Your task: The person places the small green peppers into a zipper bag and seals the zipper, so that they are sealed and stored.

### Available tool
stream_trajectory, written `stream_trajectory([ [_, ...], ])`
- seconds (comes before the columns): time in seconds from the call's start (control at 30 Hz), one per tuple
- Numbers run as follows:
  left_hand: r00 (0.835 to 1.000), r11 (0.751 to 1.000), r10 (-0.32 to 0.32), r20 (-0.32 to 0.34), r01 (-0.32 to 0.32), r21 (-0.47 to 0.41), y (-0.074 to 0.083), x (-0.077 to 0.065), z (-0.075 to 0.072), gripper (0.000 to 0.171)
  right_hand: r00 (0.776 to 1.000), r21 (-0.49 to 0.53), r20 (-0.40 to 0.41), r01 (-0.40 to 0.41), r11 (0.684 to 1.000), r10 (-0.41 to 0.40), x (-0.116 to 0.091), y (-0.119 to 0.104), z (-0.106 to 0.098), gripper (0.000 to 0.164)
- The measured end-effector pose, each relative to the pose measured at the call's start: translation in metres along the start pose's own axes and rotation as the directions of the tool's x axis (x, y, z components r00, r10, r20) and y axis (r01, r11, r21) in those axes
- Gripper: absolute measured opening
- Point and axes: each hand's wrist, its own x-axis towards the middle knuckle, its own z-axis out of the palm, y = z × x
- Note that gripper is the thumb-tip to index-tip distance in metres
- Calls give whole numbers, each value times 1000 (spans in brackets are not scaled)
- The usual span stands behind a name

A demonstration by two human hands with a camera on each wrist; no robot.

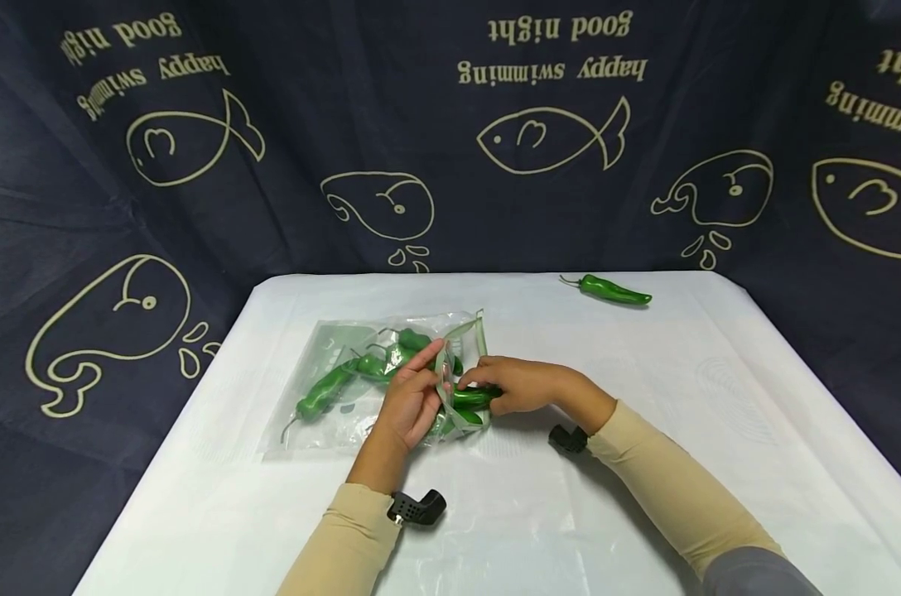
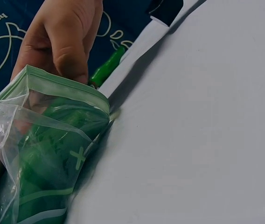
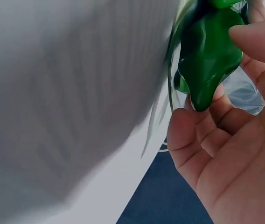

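A clear zip bag point(image 1: 354, 331) with a pale green edge lies on the table, its mouth facing right. Several green chili peppers point(image 1: 327, 389) show through the plastic. My left hand point(image 1: 409, 406) holds the bag by its mouth, index finger stretched along the edge. At the opening, my right hand point(image 1: 525, 385) grips a green chili pepper point(image 1: 471, 398) that is partly inside. The right wrist view shows the thumb against this pepper point(image 3: 209, 51) and fingertips around its tip. In the left wrist view, the bag point(image 2: 67, 88) hides part of the right hand point(image 2: 65, 39).
Another green chili pepper point(image 1: 614, 290) lies near the far edge of the white table point(image 1: 681, 372). Behind the table hangs a dark blue cloth point(image 1: 391, 91) with fish and whale drawings. A black wrist camera point(image 1: 418, 507) sits on the left wrist.
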Motion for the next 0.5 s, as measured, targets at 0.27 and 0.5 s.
stream_trajectory([
  [0.27,1000,1000,-4,15,4,-14,1,0,1,60,999,1,34,-25,1000,25,2,1,-2,57],
  [0.5,1000,1000,5,28,-6,11,1,-1,1,61,999,9,37,-10,1000,9,4,4,-1,56],
])
